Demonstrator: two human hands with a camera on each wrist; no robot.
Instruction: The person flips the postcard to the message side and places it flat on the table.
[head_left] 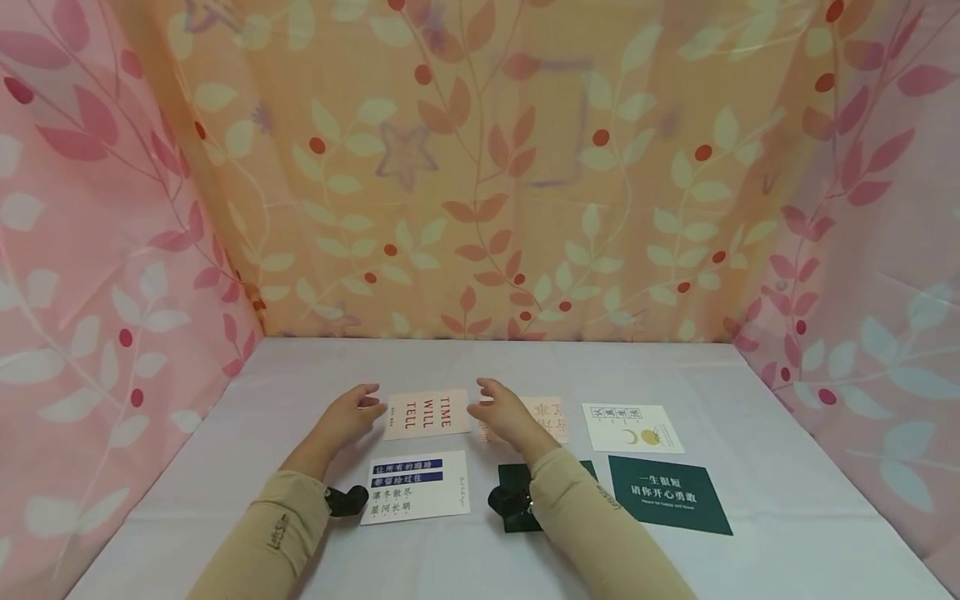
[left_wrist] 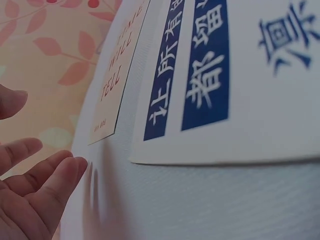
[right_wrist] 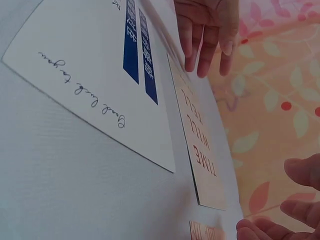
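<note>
Pale pink with red lettering, the TIME WILL TELL card [head_left: 426, 414] lies flat on the white-covered worktop [head_left: 795, 525], between the two hands. Just beyond its left edge is the left hand [head_left: 348, 419], gripping nothing, thumb held apart from the fingers [left_wrist: 60, 180]; the left wrist view shows a gap between fingertips and card. At the card's other edge is the right hand [head_left: 510, 417], also holding nothing, its thumb and fingers parted; whether a fingertip touches the card I cannot tell. Behind the right hand, partly hidden by it, lies a second pinkish card [head_left: 553, 417]. Farther to that hand's right is a white card with a moon and sun [head_left: 633, 427]. Nearer the person than the left hand, and to its right, sits a white card with blue bands [head_left: 416, 487]. One dark green card [head_left: 521, 475] lies partly under the right forearm [head_left: 600, 525]; another green card [head_left: 671, 493] lies right of it.
</note>
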